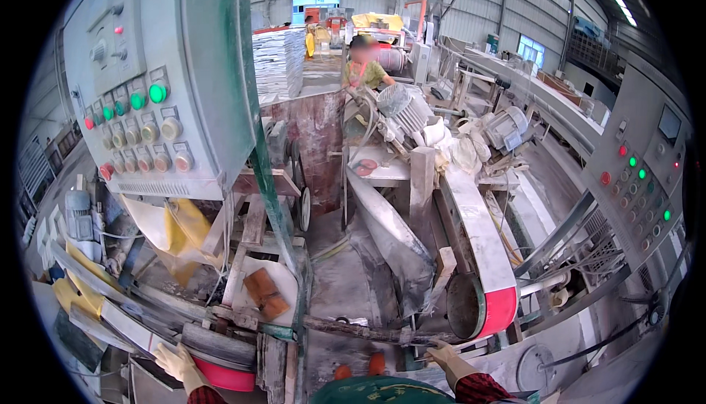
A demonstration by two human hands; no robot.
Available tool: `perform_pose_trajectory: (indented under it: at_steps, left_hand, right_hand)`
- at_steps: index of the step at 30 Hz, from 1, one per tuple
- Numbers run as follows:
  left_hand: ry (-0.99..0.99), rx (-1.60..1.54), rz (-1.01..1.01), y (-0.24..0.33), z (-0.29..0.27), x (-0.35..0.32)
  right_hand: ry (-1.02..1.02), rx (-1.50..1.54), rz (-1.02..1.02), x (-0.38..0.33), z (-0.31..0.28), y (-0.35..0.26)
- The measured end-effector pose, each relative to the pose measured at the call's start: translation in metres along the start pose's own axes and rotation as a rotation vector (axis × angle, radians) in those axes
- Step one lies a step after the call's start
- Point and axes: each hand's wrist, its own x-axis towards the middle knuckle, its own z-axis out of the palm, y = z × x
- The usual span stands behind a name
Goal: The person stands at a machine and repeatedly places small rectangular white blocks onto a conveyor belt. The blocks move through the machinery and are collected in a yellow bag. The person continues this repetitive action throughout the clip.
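Over on the left, gloved left hand [175, 360] lay fingers-together on a dusty grey slab edge [218, 343] above a red roller [224, 378], seemingly steadying it, then gloved right hand [441, 353], finger state unclear, reached a rough bar [353, 328] beside the red-rimmed belt drum [482, 305], firmer hold likely needed.

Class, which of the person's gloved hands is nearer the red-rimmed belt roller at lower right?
Right. The right hand sits just below the red-rimmed belt roller; the left hand is far off to its left.
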Motion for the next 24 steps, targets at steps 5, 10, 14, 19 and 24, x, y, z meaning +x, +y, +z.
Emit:
perform_pose_trajectory:
  at_steps: [5,10,14,19,24]
  left_hand:
    - [0.128,-0.177,0.104,-0.004,0.022,-0.047]
    - [0.006,-0.188,0.264,-0.015,0.021,-0.076]
    - [-0.098,-0.245,0.383,-0.005,0.026,-0.115]
    - [-0.520,-1.124,0.445,0.020,0.042,-0.191]
    - [-1.059,-1.120,0.846,0.136,0.005,-0.294]
  right_hand:
    - [-0.064,-0.030,0.014,0.016,0.001,0.028]
    - [-0.089,-0.065,0.089,0.009,0.009,0.038]
    - [-0.110,0.046,0.058,0.012,0.013,0.049]
    - [-0.297,0.061,0.030,0.012,0.066,-0.003]
    - [-0.502,0.188,-0.045,-0.034,0.144,-0.088]
